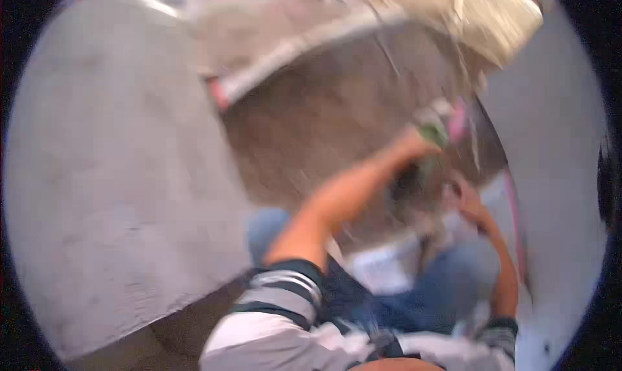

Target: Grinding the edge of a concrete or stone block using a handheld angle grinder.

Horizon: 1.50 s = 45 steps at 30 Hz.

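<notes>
My left hand [416, 142] reaches forward over a brown, earth-like surface [311, 118], with the arm stretched out. A blurred green thing [434, 132] is at its fingers, and a small pink thing [458, 121] lies just beyond. Motion smears the fingers, so whether they grip the green thing is unclear. My right hand [469, 202] is lower and to the right, closer to my knees. Its fingers look bent, but blur hides what they touch. Between the two hands is a dark patch [408, 183] I cannot make out.
A grey slab-like surface [129, 157] fills the left side. A pale raised edge [298, 44] borders the brown surface at the far side. A yellowish sack-like thing [499, 21] is at the far right. A pale grey surface [557, 157] runs along the right. A whitish object [382, 267] is between my knees.
</notes>
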### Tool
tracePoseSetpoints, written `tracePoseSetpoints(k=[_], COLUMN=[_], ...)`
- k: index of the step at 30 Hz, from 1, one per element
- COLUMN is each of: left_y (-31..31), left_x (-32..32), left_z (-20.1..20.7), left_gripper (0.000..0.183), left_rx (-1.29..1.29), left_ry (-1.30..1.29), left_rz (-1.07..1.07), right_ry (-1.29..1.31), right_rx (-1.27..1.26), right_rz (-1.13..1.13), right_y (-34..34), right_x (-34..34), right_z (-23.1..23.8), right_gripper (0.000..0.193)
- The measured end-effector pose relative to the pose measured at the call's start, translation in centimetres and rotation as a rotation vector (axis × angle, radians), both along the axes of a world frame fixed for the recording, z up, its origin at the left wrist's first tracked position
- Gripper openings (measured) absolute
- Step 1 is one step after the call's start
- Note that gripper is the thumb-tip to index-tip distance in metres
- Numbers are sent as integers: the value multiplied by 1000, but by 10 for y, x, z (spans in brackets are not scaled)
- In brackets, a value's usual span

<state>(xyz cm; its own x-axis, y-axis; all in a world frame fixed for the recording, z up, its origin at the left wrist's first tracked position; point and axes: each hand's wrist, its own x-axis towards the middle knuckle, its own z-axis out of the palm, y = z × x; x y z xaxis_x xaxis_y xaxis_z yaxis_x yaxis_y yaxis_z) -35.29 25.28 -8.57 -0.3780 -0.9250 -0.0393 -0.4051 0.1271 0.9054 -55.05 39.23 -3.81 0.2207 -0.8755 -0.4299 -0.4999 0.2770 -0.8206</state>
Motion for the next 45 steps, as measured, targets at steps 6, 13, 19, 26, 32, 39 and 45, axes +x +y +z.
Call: tracePoseSetpoints(k=[6, 13, 19, 26, 32, 39, 45], left_y=[-22, -18, -8, -17, -22, 26, 97], left_x=[-18, -15, -19, -25, -9, 49, 73], left_z=[61, 39, 47, 51, 120, 207, 308], left_gripper=[30, 29, 32, 23, 29, 33, 23], left_rx=[397, 585, 590, 636, 738, 938, 1068], left_ry=[433, 561, 689, 897, 1156, 1232, 895], left_rz=[183, 449, 489, 352, 381, 663, 957], right_ry=[-76, -1, -40, -317, 3, 141, 273], right_rx=[-142, -437, -238, -18, -33, 67, 118], right_rz=[-34, -98, -72, -240, -142, 24, 192], right_y=[-26, -12, -13, -45, -85, -73, -27], right_x=[61, 53, 40, 41, 53, 103, 126], right_z=[27, -11, 2, 31, 113, 234, 352], right_gripper=[83, 61, 70, 74, 70, 55, 48])
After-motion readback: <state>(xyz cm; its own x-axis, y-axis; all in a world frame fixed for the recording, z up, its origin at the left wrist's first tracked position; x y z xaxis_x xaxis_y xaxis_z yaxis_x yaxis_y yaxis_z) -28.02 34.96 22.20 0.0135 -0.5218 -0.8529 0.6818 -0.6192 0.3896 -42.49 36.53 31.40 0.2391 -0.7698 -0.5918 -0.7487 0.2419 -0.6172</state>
